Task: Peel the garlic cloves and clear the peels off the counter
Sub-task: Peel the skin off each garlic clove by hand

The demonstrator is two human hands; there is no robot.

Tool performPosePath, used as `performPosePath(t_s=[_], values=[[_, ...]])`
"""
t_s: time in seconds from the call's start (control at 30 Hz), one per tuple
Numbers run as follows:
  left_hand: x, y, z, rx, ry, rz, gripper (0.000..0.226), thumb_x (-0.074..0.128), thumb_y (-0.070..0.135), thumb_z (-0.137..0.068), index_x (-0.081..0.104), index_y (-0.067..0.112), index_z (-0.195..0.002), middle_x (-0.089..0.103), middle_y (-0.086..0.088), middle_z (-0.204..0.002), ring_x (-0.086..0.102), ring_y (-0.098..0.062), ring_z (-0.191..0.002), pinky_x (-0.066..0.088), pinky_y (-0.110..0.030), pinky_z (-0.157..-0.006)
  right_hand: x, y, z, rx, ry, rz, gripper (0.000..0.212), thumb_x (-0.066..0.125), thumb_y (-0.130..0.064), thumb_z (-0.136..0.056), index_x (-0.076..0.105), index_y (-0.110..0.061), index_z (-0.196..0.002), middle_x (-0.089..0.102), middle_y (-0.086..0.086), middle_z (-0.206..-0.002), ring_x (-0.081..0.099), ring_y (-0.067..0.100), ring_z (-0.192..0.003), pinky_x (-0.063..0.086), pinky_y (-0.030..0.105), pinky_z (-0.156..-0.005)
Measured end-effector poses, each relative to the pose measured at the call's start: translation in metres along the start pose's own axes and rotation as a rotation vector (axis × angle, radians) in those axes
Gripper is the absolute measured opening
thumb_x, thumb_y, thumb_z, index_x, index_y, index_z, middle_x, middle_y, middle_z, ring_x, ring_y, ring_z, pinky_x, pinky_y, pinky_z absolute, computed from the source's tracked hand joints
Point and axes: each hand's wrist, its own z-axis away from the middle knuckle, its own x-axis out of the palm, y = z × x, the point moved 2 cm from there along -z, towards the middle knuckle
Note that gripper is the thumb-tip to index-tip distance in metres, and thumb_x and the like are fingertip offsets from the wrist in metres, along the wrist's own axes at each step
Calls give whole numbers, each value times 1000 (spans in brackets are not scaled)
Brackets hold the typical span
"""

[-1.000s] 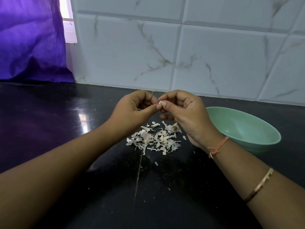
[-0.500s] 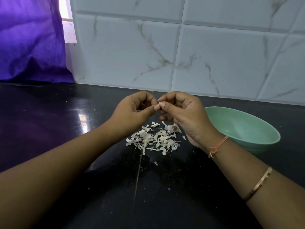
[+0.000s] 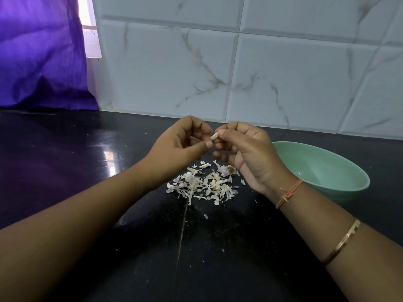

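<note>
Work surface: black counter (image 3: 87,162), glossy, with a seam running from near to far under the hands.

Container: one pale green bowl (image 3: 322,168) stands upright on the counter at the right, just beyond the right wrist. The part of its interior in view shows only its own green surface; its near left edge is hidden behind the wrist.

Right hand (image 3: 246,153): held above the counter, thumb and forefinger pinching a small pale garlic clove (image 3: 214,136) at its far left, the other fingers curled beneath. The clove is off the counter, between the two hands.

Left hand (image 3: 178,144): raised beside the right, fingers curled inward, thumb pointing right with its tip just beside the clove. Whether it touches the clove or grips anything cannot be told; the area inside the curl is blurred.

Peels (image 3: 205,184): a loose heap of white shreds lies on the counter directly below the hands, left of the bowl and apart from it. A few stray flakes lie nearer the camera.

Other: an orange thread band (image 3: 289,192) and a gold bangle (image 3: 342,240) on the right forearm; marbled white wall tiles (image 3: 174,73) behind; purple curtain (image 3: 39,51) at far left.
</note>
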Motion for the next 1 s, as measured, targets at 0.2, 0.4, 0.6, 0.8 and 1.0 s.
performPosePath(t_s=[0.2,0.4,0.6,0.8,1.0], values=[[-5,6,0,224,-4,-296,18,69,35,-73,58,36,-87,63,11,-84,61,-2,-77,48,-16,-68,2,-3,2,175,-69,-141,25,52,-2,-88,60,-4,-64,55,5,-57,49,8,-50,50,18,-49],[-7,7,-2,303,6,-361,19,67,43,-69,59,34,-84,60,8,-88,57,0,-78,50,-18,-69,3,-3,2,323,-111,-170,18,53,-7,-87,56,-4,-69,56,2,-52,43,7,-49,44,16,-44],[-12,13,-5,386,36,-421,15,69,40,-70,60,30,-76,60,8,-78,56,-4,-75,51,-24,-67,6,4,3,418,-170,-181,15,51,-12,-91,55,-10,-76,47,1,-60,41,6,-49,42,18,-43],[-13,15,-4,425,32,-488,13,68,40,-71,55,37,-74,59,10,-77,56,-4,-73,50,-23,-66,6,4,4,392,-202,-171,18,49,-12,-93,53,-10,-75,49,1,-61,43,8,-52,44,19,-45],[-14,14,-4,429,37,-550,14,65,42,-72,51,41,-72,58,14,-75,54,2,-71,44,-17,-64,7,5,4,373,-207,-170,20,49,-12,-93,54,-10,-74,51,1,-61,46,8,-53,46,19,-46]])
